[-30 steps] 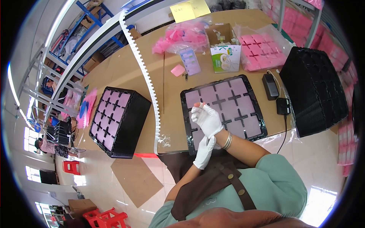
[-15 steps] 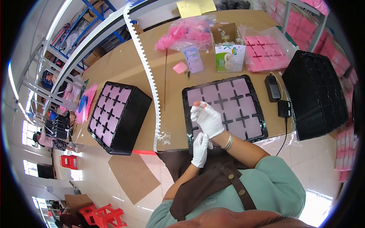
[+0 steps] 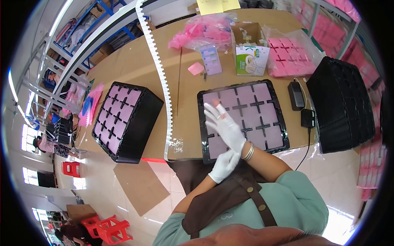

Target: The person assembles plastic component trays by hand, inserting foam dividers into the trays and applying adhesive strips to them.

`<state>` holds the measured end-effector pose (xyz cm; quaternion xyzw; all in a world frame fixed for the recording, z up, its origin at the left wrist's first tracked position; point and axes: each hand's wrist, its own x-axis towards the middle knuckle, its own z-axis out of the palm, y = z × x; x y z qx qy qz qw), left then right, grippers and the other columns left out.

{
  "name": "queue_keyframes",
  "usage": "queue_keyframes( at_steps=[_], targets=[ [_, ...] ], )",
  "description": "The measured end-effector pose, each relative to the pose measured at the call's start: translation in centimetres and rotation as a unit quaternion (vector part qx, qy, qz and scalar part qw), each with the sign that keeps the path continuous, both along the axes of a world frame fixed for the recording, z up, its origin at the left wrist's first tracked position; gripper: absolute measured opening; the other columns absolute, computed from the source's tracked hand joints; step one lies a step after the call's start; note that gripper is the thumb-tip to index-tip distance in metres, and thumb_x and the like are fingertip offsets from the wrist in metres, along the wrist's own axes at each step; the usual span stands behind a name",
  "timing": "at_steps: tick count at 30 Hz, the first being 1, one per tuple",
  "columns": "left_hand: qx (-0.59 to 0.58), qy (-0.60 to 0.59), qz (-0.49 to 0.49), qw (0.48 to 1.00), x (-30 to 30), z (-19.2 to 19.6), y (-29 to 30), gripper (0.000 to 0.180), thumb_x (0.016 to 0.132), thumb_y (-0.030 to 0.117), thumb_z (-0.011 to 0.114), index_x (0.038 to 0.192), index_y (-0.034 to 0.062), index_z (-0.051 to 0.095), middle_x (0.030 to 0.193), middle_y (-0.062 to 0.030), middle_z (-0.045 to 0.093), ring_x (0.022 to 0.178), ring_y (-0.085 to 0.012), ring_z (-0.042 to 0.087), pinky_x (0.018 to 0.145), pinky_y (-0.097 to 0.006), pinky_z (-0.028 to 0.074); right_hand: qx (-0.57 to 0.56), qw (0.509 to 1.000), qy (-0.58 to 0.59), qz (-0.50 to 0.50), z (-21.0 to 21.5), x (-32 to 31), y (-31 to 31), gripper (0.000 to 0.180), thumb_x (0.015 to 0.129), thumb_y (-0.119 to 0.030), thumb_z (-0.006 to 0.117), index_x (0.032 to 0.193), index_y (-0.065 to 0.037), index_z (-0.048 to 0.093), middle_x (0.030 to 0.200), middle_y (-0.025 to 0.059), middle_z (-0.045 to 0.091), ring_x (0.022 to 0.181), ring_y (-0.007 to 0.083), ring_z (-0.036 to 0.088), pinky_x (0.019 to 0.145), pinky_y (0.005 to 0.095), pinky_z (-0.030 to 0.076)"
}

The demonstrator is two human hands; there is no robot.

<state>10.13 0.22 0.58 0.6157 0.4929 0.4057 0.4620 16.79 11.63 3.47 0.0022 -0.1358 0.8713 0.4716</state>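
Observation:
My right hand (image 3: 227,128), in a white glove with one bare fingertip showing, hovers over a black tray (image 3: 257,104) with its fingers stretched apart. Thin metal bangles (image 3: 248,151) circle the right wrist. My left hand (image 3: 224,167), gloved too, is closed on the cuff of the right glove at the wrist; its fingertips are partly hidden. The tray has black cross-shaped dividers and lilac sheets (image 3: 269,119) in or under its compartments. Both hands are above the tray's near left part.
Left stands a stack of similar trays (image 3: 139,127); right, a taller black stack (image 3: 340,106). Behind lie a phone (image 3: 211,60), a pink piece (image 3: 195,68), an open carton (image 3: 251,60), pink plastic (image 3: 207,33) and a bagged pink tray (image 3: 289,57). A black adapter (image 3: 307,118) trails a cable.
My right hand's fingers have straightened and spread from a curl. My left hand has shifted slightly right, against the right wrist. The view has tilted slightly.

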Motion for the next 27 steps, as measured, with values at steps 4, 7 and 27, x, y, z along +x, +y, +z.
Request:
queue_keyframes(
  at_steps=[4, 7, 27],
  targets=[
    [-0.102, -0.126, 0.128, 0.978, -1.4, -1.1, 0.2, 0.035, 0.095, 0.033, 0.053, 0.096, -0.0019, 0.056, 0.075, -0.0068, 0.062, 0.061, -0.0097, 0.057, 0.056, -0.025, 0.045, 0.487, 0.549, -0.617, -0.286, 0.3, -0.6, 0.2, 0.043, 0.081, -0.014, 0.062, 0.123, -0.006, 0.056, 0.132, 0.0124, 0.05, 0.129, 0.0329, 0.037, 0.106, 0.0434, 0.029],
    [-0.133, -0.051, 0.132, 0.981, -1.6, -1.7, 0.6, 0.034, 0.095, 0.031, 0.054, 0.088, -0.0022, 0.058, 0.069, -0.0054, 0.061, 0.059, -0.0097, 0.056, 0.056, -0.025, 0.044, 0.533, 0.438, -0.653, -0.313, -0.2, -1.0, 0.4, 0.04, 0.078, -0.015, 0.063, 0.116, -0.006, 0.058, 0.126, 0.0114, 0.052, 0.122, 0.0341, 0.042, 0.102, 0.0455, 0.032],
    [0.021, 0.31, 0.385, 0.869, -13.2, -5.7, 1.0, 0.03, 0.094, 0.029, 0.047, 0.082, 0.005, 0.061, 0.072, -0.0156, 0.061, 0.066, -0.0359, 0.059, 0.06, -0.043, 0.047, 0.334, 0.421, -0.804, -0.254, -8.3, -0.8, 25.6, 0.068, 0.068, -0.031, 0.07, 0.124, 0.001, 0.045, 0.12, 0.0247, 0.05, 0.113, 0.0392, 0.049, 0.097, 0.0413, 0.042]
  ],
)
